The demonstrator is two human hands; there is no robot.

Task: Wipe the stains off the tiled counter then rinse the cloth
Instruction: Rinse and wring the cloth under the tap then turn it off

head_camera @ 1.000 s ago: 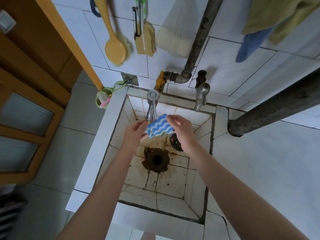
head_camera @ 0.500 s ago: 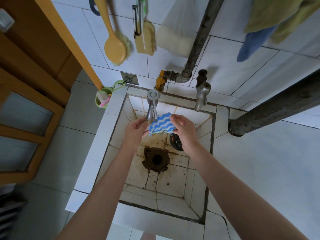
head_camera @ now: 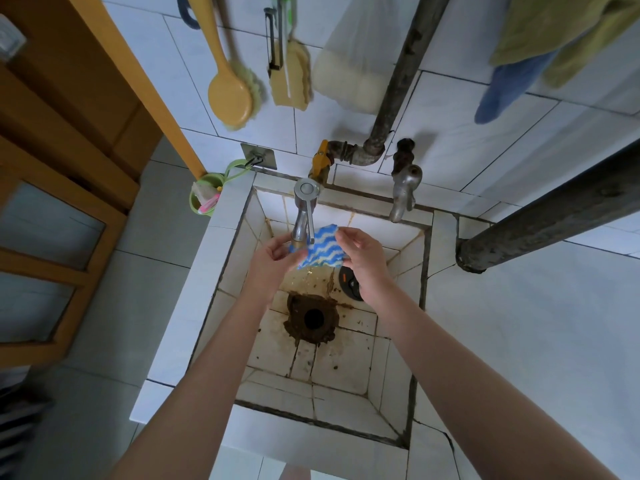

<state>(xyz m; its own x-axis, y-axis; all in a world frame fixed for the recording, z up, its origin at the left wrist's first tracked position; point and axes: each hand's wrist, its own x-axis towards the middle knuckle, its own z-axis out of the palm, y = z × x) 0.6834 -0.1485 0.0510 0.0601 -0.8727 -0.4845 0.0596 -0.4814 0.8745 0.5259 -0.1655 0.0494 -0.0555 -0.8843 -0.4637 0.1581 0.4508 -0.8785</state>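
Note:
A blue-and-white wavy-striped cloth (head_camera: 322, 249) is stretched between both my hands over the tiled sink basin (head_camera: 398, 375), right under the spout of the steel tap (head_camera: 304, 213). My left hand (head_camera: 273, 256) pinches its left edge. My right hand (head_camera: 363, 258) pinches its right edge. Small drops show below the cloth. The white tiled counter (head_camera: 519, 323) spreads to the right of the basin.
A rusty drain hole (head_camera: 313, 318) sits in the basin floor, with a black plug (head_camera: 349, 284) beside it. A second old tap (head_camera: 403, 188) and pipes stand behind. Brushes (head_camera: 230, 95) and towels (head_camera: 554, 39) hang on the wall. A green cup (head_camera: 204, 199) hangs at the left.
Both hands with the cloth have shifted slightly up and back, closer under the tap spout.

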